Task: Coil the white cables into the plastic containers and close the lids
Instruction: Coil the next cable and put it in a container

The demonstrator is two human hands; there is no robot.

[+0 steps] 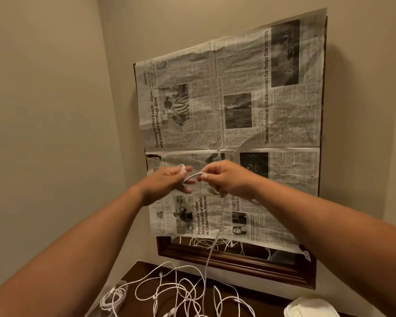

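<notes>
Both my hands are raised in front of a newspaper-covered mirror. My left hand (pixel 167 181) holds a small loop of white cable (pixel 193 176) round its fingers. My right hand (pixel 226 179) pinches the same cable a little to the right. From my right hand the cable hangs down to a tangle of white cables (pixel 181 291) on the dark wooden table (pixel 144 268). A clear plastic container (pixel 114 298) with a coiled white cable inside sits at the table's left edge.
Newspaper (pixel 238 110) covers a dark-framed mirror (pixel 238 264) on the wall behind the table. A white object (pixel 309 307) lies at the lower right of the table. Beige walls close in on the left and behind.
</notes>
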